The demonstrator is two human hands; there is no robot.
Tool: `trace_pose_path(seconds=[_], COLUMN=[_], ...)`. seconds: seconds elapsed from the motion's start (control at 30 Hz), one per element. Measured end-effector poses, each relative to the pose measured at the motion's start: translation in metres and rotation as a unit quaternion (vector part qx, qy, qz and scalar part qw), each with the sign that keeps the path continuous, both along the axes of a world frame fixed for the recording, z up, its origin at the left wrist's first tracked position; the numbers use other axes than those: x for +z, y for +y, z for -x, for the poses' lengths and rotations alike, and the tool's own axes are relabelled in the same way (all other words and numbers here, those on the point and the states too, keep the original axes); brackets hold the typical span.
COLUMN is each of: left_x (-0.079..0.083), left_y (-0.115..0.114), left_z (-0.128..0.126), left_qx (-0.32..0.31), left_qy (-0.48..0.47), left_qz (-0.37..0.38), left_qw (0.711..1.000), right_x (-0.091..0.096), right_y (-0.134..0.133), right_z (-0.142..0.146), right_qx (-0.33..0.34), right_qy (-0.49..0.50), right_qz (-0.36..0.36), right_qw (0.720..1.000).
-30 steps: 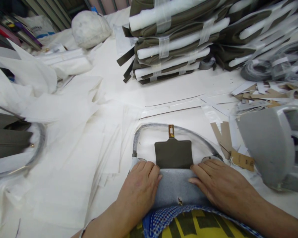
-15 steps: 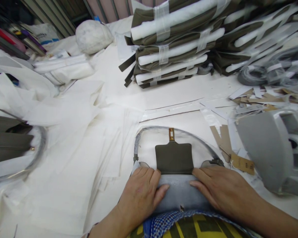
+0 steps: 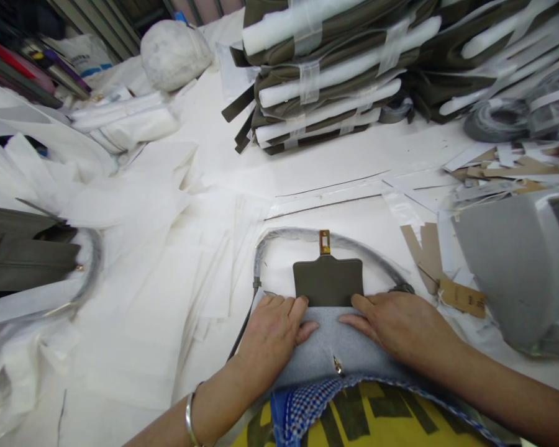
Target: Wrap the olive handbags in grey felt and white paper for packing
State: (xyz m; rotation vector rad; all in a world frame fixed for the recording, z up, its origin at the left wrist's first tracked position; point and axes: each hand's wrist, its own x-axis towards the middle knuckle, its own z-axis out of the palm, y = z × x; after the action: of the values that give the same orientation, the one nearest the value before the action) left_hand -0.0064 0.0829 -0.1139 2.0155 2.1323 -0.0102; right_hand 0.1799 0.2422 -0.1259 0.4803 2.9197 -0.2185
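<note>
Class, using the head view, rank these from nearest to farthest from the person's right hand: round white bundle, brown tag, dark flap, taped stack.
1. Dark flap: at the right hand's fingertips, on its left.
2. Brown tag: just right of that hand.
3. Taped stack: ahead, upper middle.
4. Round white bundle: upper left, farthest back.

The left hand (image 3: 272,332) and right hand (image 3: 398,323) are bare. A smooth silver bangle (image 3: 189,419) circles the left wrist (image 3: 217,397). Blue-and-white checked trim (image 3: 307,403), with a plain blue strip (image 3: 277,419), edges a yellow garment (image 3: 361,428) bearing bold, dark, blocky marks (image 3: 394,406).
</note>
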Motion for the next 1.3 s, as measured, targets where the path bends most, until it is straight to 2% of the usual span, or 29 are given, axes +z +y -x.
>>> trace_pose_path(seconds=[0.13,0.27,0.4,0.5,0.6,0.73,0.8,0.87,0.93,1.0,1.13,1.3], left_x=[0.001,0.005,0.018,0.022,0.017,0.007,0.005,0.005,0.005,0.004,0.002,0.0], left_y=[-0.005,-0.014,-0.025,-0.037,-0.046,-0.051,-0.051,-0.051,-0.051,-0.051,-0.052,-0.053], left_z=[-0.012,-0.023,-0.03,-0.031,-0.031,-0.031,-0.032,-0.033,-0.033,-0.034,-0.034,-0.036], left_qx=[-0.011,-0.06,-0.032,-0.063,-0.08,-0.07,-0.07,-0.072,-0.075,-0.078,-0.083,-0.086], left_qy=[0.005,-0.066,-0.117,-0.109,-0.095,-0.09,-0.089,-0.085,-0.079,-0.074,-0.069,-0.061], left_qz=[-0.081,-0.12,-0.076,-0.017,0.013,-0.005,-0.02,-0.033,-0.042,-0.048,-0.057,-0.079], left_qw=[0.997,0.989,0.99,0.992,0.992,0.993,0.993,0.993,0.993,0.993,0.992,0.991], right_x=[0.002,0.005,0.008,0.008,0.007,0.008,0.013,0.02,0.027,0.03,0.025,0.022], right_y=[-0.001,-0.002,-0.002,-0.002,-0.003,-0.001,-0.002,-0.006,-0.012,-0.019,-0.026,-0.034], right_z=[-0.001,-0.001,-0.001,0.0,0.0,-0.003,-0.007,-0.01,-0.012,-0.011,-0.003,-0.001], right_qx=[0.006,0.007,0.007,0.01,0.013,0.013,0.06,0.143,0.223,0.264,0.258,0.224], right_qy=[-0.007,-0.003,-0.01,-0.006,0.003,0.059,0.138,0.206,0.218,0.189,0.149,0.147], right_qz=[-0.017,-0.021,-0.024,-0.028,-0.026,-0.028,-0.009,0.037,0.099,0.157,0.215,0.202], right_qw=[1.0,1.0,1.0,1.0,1.0,0.998,0.989,0.967,0.945,0.933,0.93,0.942])
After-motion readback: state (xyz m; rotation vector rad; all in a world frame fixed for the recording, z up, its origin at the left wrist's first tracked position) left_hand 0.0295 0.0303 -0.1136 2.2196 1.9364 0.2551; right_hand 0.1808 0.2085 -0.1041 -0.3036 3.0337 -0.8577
